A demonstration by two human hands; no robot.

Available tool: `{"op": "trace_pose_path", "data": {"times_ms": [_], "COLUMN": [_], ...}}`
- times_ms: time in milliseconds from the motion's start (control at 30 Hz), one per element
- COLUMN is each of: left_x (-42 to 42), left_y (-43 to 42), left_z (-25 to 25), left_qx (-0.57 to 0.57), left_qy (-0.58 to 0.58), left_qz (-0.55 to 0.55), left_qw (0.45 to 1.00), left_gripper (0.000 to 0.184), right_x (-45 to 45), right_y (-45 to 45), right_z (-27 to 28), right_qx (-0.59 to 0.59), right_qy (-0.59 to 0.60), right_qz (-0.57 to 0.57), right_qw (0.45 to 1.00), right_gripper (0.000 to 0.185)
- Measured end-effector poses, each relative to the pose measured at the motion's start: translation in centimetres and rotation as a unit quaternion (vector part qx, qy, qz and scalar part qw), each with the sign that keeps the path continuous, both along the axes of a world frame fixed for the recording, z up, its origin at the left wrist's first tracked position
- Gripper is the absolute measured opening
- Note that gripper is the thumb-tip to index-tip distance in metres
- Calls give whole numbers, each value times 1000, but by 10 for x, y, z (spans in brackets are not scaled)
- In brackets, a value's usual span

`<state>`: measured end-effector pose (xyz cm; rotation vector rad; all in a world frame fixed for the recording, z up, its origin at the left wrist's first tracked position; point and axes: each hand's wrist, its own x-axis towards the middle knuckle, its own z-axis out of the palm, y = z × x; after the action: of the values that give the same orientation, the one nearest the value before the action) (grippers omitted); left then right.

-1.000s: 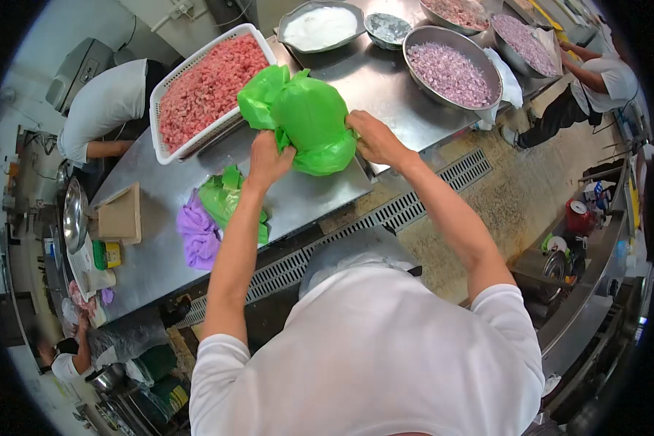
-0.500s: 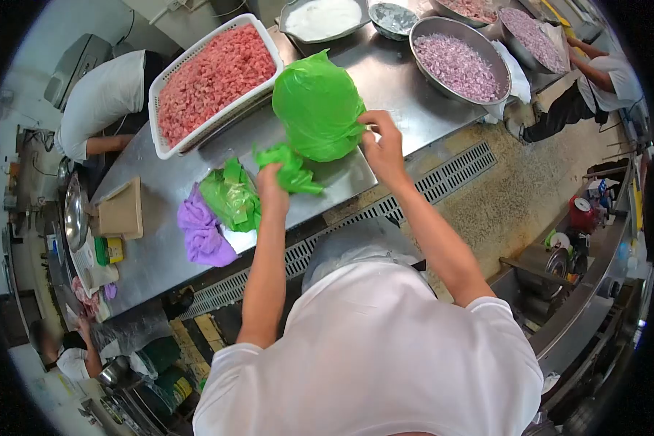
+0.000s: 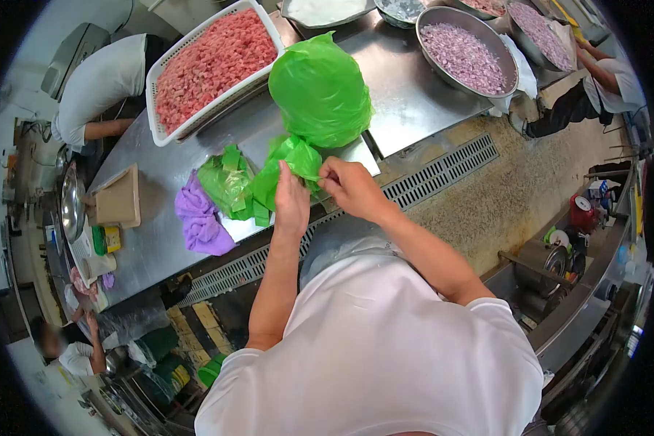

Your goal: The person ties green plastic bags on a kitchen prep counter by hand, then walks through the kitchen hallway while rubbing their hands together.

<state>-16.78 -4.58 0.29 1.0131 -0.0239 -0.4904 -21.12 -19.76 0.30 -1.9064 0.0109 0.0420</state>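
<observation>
Both of my hands are at a crumpled green plastic bag (image 3: 296,154) near the table's front edge. My left hand (image 3: 292,203) holds its left side, fingers upright against the plastic. My right hand (image 3: 354,187) pinches the right edge between thumb and fingers. Just beyond stands a large, bulging green bag (image 3: 318,83); its contents are hidden, and I cannot tell whether the crumpled plastic joins it. Left of my left hand lie more folded green bags (image 3: 227,180) beside a purple cloth (image 3: 198,214).
A white basket (image 3: 152,109) of diced pink meat stands behind, left. To the right are a steel bowl (image 3: 512,73) of chopped purple onion and a tray of white powder (image 3: 325,10). A tan tray (image 3: 120,198) lies left. Co-workers stand at left and right.
My right hand has left the large bulging bag and moved down and left to the crumpled bag. My left hand has shifted slightly right and down, and my two hands are now close together.
</observation>
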Motion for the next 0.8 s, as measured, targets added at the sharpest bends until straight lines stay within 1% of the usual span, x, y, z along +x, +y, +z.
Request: {"op": "trace_pose_path", "data": {"times_ms": [100,200,300,333,400,433,500,567,600,633,667,700,733,767,800], "left_x": [0,-1,-6,-8,-9,-8,0,5,5,3,2,-2,-9,-11,0], "left_y": [1,0,-5,-6,1,5,17,24,20,18,16,17,21,26,38], "left_z": [-2,-4,2,5,-3,-10,-20,-21,1,18,24,42,66,80,84], "left_qx": [2,-3,-14,-18,77,123,215,122,-19,-159,-212,-231,-250,-270,-246], "left_qy": [1,1,17,25,-63,-108,-186,-118,-7,104,102,99,98,97,46], "left_qz": [-9,-40,-58,-61,-119,-147,-82,-38,-28,-19,-70,-88,-105,-122,-150], "left_qw": [1000,999,998,998,988,976,955,985,999,982,970,964,957,950,956], "left_gripper": [63,62,58,56,48,44,45,44,42,41,43,42,41,41,37], "right_x": [-3,-3,-2,-2,-2,-3,-6,-5,-4,-1,5,13,25,37,37], "right_y": [-3,-10,-10,-10,-12,-13,-15,-24,-30,-35,-42,-51,-71,-98,-129], "right_z": [-3,-1,5,4,0,7,23,21,19,14,5,-1,-5,-7,18], "right_qx": [2,-26,29,48,86,118,179,203,214,160,106,51,50,47,197], "right_qy": [-83,-23,-37,-41,-49,-33,-1,4,6,-29,-64,-98,-133,-168,-115], "right_qz": [-20,4,-44,-41,-35,-32,-23,-91,-124,-164,-204,-244,-298,-350,-389], "right_qw": [996,999,998,997,994,992,984,975,969,973,971,963,944,921,893], "right_gripper": [20,19,21,22,26,28,33,31,29,28,26,24,20,17,14]}}
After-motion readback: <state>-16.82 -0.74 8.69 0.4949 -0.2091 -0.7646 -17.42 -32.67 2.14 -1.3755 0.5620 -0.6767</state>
